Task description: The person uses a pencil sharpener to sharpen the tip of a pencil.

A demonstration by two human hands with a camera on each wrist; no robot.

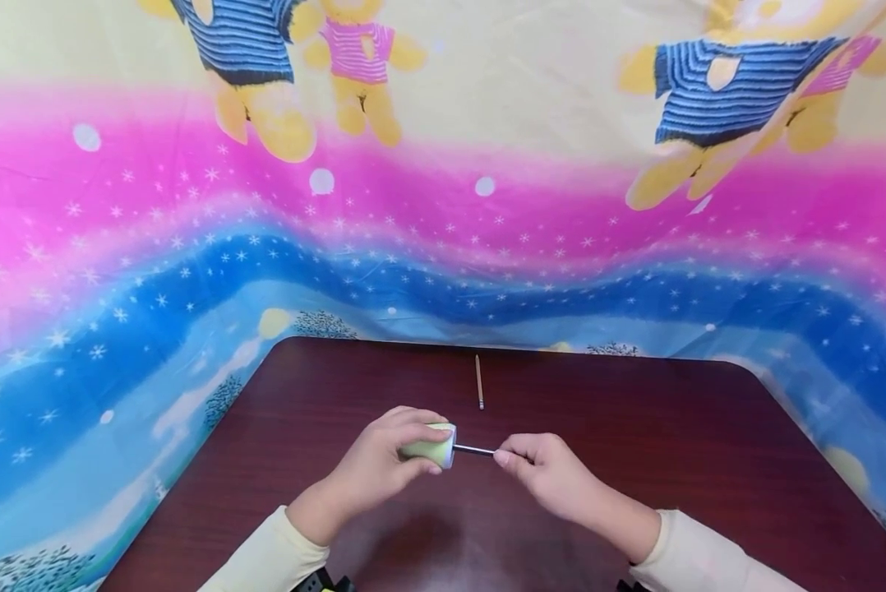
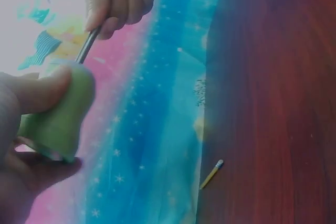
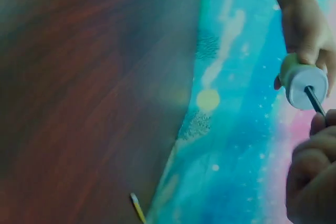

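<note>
My left hand [image 1: 380,452] grips a small light-green pencil sharpener [image 1: 428,451] around its sides, above the table. The sharpener's white end [image 3: 298,94] faces right, with a hole near its middle. A dark, thin pencil [image 1: 475,450] runs from that hole to my right hand [image 1: 554,475], whose thumb and fingers pinch its outer end. In the left wrist view the sharpener [image 2: 63,114] shows a waisted body. Whatever part of the pencil is inside stays hidden.
A yellow pencil [image 1: 479,383] lies on the dark red-brown table [image 1: 635,411], beyond both hands, its eraser end nearer me. Behind the table hangs a printed curtain [image 1: 443,230] with bears and snowflakes, reaching round both sides.
</note>
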